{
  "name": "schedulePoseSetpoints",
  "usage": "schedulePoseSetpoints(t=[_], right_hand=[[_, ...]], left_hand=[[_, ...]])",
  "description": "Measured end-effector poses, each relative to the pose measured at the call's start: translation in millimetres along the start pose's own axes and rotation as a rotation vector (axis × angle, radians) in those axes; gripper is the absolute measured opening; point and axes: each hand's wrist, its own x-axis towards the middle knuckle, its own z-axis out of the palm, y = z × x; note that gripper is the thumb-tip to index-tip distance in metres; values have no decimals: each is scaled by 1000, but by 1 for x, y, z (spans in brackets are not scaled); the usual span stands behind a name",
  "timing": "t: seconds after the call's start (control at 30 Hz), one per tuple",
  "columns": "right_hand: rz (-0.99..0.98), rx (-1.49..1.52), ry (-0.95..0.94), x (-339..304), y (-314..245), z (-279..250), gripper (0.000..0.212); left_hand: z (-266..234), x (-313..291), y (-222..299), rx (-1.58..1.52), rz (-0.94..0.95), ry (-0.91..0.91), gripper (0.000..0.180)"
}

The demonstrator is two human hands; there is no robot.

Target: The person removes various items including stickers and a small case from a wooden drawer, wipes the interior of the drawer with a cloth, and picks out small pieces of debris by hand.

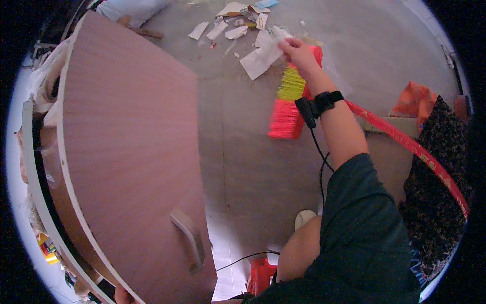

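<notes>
dark sleeve [367, 213] closest; white paper [259, 62] by the scrap pile [238, 23], right hand [302, 57] apparently pinching its upper corner; probably light, limp, tears easily, best held by an edge; red-and-yellow broom [292, 91] alongside.

broom [288, 119] right of door [134, 142], paper scraps [237, 33] on floor [248, 187]
</notes>
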Motion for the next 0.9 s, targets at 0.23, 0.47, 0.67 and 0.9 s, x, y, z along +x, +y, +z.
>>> schedulePoseSetpoints(t=[0.23, 0.47, 0.67, 0.9], right_hand=[[-283, -1031, 358, 13, 30, 41, 67], [-169, -1365, -454, -16, 50, 117, 51], [-276, -1225, -165, -38, 31, 116, 33], [-298, -1171, -96, -42, -25, 13, 44]], left_hand=[[12, 1, 7, 22, 2, 17, 18], [16, 6, 17, 37, 1, 34, 19], [7, -4, 19, -52, -81, 144, 19], [-1, 11, 12, -96, 463, -9, 8]])
